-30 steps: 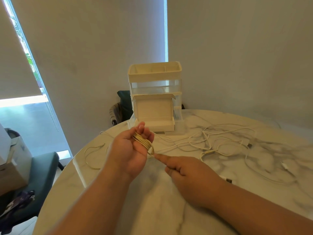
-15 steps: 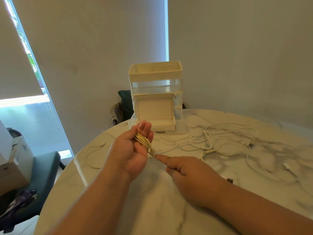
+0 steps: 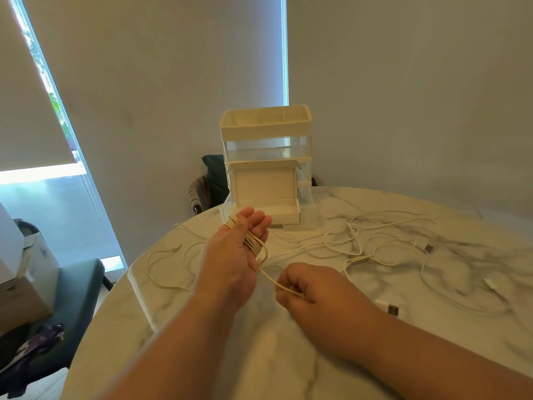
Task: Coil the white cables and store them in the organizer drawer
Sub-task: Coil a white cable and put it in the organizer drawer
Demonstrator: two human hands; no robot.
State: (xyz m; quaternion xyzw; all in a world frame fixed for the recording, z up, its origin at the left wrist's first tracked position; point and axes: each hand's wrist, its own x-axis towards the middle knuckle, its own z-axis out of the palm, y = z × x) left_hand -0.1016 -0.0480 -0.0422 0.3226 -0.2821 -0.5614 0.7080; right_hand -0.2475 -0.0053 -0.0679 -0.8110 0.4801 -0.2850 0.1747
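Head view.

Hard to make out:
- The white cable (image 3: 254, 244) passes behind the left hand (image 3: 232, 255), so the back of the coil is hidden.
- Its strand disappears inside the right hand (image 3: 313, 290).
- A white box (image 3: 265, 187) with its lid flipped up is at the organizer's (image 3: 266, 129) base. Can't tell if it sits in the clear pulled-out drawer (image 3: 307, 216) or just in front of it.
- Both forearms and the table's near and right edges are cut off by the frame.

Grip:
- Left hand is palm up with fingers straight, the white cable wound round them in several loops.
- Right hand is fisted on the single taut strand coming off those loops.
- Both hands are above the table, left of centre.

Surface:
- Round marble table (image 3: 259, 359), organizer at its far edge, just beyond the left fingertips.
- Loose cables (image 3: 356, 243) are tangled over the right half, with one thin loop near the left edge.
- A USB plug (image 3: 392, 309) lies just right of the right wrist.

Room:
- Plain wall corner, roller blinds with bright window strips.
- Dark chair (image 3: 79, 287) and cardboard boxes (image 3: 17, 301) sit off the table's left edge.
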